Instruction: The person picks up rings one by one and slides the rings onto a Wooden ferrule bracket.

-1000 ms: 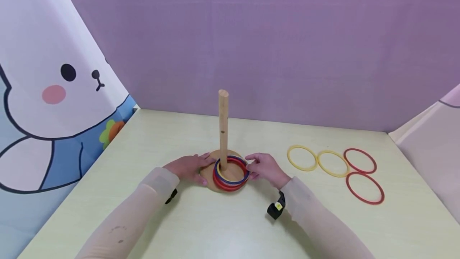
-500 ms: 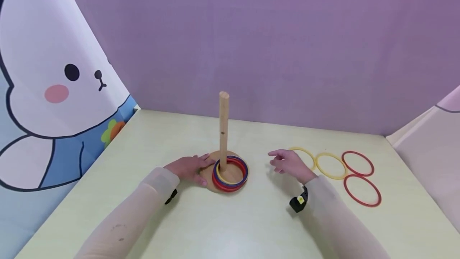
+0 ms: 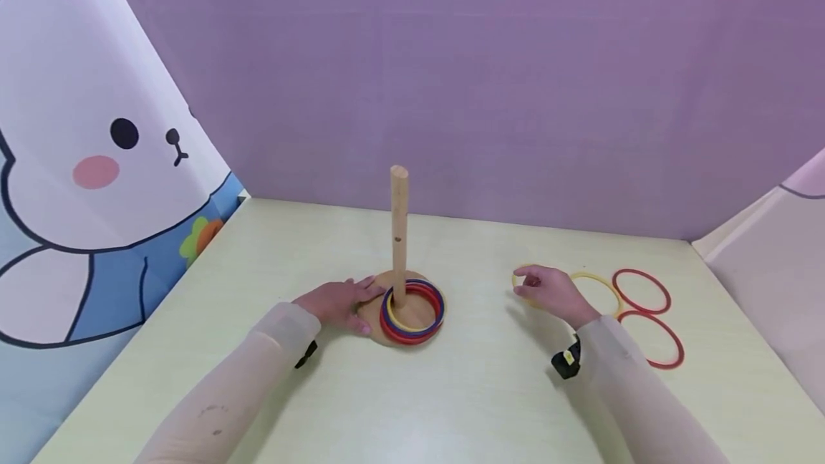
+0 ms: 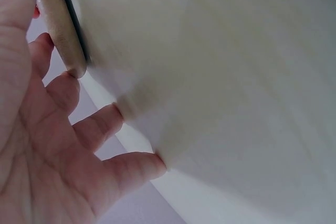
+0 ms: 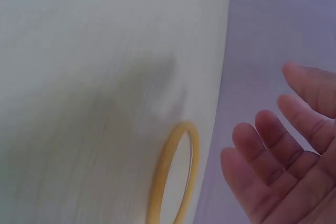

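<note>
A wooden peg [image 3: 399, 228] stands upright on a round wooden base [image 3: 372, 317]. Red, blue and yellow rings [image 3: 415, 337] lie stacked round the peg's foot. My left hand [image 3: 335, 301] rests flat against the base's left edge, fingers straight; the left wrist view shows its palm [image 4: 47, 145] beside the base rim [image 4: 60, 30]. My right hand [image 3: 551, 292] hovers over a loose yellow ring [image 3: 514, 280] and hides most of it. In the right wrist view its fingers [image 5: 283, 156] are spread loosely, holding nothing, next to that ring [image 5: 184, 126].
Right of my right hand lie another yellow ring [image 3: 596, 276] and two red rings [image 3: 641, 272] [image 3: 664, 364] flat on the pale table [image 3: 451, 392]. A purple wall stands behind, a cartoon rabbit panel [image 3: 97, 163] on the left, a pale panel at the right.
My right hand left the stacked rings and moved right across the table to the leftmost yellow ring. The left hand stayed on the base.
</note>
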### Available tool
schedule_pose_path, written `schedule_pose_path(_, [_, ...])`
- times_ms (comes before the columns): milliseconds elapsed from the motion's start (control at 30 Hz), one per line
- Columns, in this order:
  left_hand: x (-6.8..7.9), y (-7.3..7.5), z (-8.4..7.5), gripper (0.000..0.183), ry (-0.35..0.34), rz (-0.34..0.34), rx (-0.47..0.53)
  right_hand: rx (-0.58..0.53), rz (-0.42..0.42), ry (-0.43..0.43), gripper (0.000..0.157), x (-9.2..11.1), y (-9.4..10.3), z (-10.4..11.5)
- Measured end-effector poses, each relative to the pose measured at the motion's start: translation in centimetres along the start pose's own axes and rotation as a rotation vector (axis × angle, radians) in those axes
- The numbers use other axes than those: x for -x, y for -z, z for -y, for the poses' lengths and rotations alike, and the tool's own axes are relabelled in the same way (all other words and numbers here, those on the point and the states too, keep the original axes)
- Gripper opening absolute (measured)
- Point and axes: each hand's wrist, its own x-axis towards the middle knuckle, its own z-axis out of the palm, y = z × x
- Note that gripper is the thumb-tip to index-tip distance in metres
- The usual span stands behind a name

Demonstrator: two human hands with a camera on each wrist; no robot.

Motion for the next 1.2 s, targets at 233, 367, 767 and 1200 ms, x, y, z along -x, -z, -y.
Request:
schedule_pose_path(233, [0.1,-0.3,-0.1,0.083,-0.002,-0.001,-0.004,0.102,0.028,0.053,0.032,0.4,0.2,-1.4])
schedule_pose_path(367, [0.0,-0.3,-0.1,0.084,-0.01,0.005,-0.013,0.221,0.075,0.064,0.031,0.3,0.2,-2.0])
schedule_pose_path(767, [-0.3,-0.3,0.1,0.083,-0.006,0.0,-0.02,0.356,0.154,0.041,0.022,-0.6,0.3,-1.8])
schedule_pose_path(1200, [-0.3,-0.2,0.1,0.083,0.001,0.004,0.004,0.391,0.185,-0.022,0.021,-0.9,0.0,-2.2])
